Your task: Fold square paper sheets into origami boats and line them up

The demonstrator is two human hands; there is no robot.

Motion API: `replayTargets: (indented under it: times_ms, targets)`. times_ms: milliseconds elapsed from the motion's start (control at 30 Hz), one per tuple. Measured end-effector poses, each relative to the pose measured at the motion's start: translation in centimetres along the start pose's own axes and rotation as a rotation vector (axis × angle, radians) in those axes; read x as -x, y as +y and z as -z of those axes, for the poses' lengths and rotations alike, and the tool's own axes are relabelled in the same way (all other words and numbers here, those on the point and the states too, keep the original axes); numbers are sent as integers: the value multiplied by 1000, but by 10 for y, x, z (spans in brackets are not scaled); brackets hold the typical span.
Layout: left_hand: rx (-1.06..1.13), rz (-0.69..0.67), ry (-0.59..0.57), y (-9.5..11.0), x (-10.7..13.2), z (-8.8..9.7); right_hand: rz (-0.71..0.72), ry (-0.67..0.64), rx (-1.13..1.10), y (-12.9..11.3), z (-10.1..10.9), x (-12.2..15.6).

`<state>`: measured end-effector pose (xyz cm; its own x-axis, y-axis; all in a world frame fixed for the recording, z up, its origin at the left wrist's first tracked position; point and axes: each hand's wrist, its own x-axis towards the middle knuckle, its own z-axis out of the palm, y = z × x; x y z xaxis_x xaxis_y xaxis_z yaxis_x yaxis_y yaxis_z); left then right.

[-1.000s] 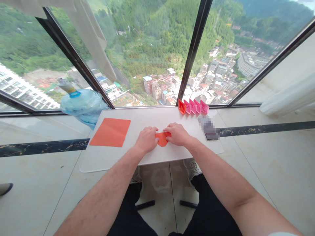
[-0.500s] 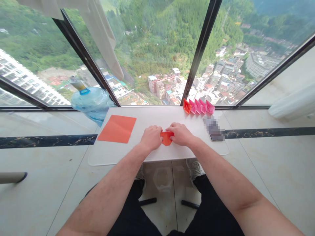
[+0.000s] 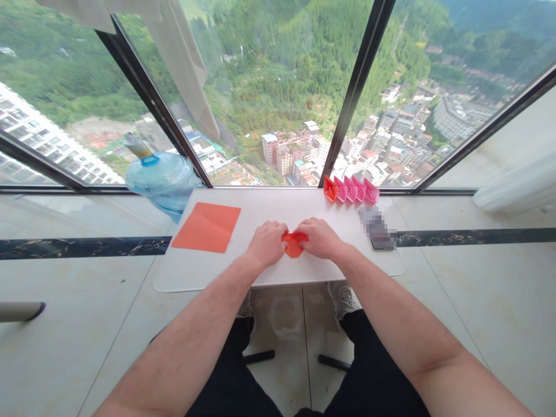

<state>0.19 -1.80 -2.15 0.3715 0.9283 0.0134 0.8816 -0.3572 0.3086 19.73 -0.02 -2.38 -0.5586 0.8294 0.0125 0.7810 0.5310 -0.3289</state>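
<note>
Between my hands, just above or on the small white table [image 3: 269,272], is a folded piece of orange-red paper [image 3: 294,247]. Its lower part tapers, and a brighter red folded edge runs along its top. My left hand [image 3: 270,240] pinches the paper's left side with thumb and fingers. From the other side, my right hand [image 3: 319,236] grips the right edge the same way. Fingertips cover both ends of the paper. Farther left on the table lies a flat stack or sheet of orange paper [image 3: 207,227].
A row of folded paper pieces, one orange [image 3: 330,189] and several pink [image 3: 358,190], stands at the table's back right. A phone-like object [image 3: 380,231], blurred by pixels, lies at the right. A blue water jug [image 3: 160,179] stands beyond the left corner, near the window.
The top edge of the folded paper looks slightly more opened or bent. Both hands keep their hold, with only small finger shifts.
</note>
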Motion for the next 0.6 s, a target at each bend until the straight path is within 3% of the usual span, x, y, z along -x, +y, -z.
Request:
replayTargets:
  times_ms: [267,600]
  targets:
    - [10,-19,50,-1,-1,-3,-23,-4,28,0,-1,-2]
    - [106,55,58,-7,-8,-7,-74,-32,48,-7,-3,-14]
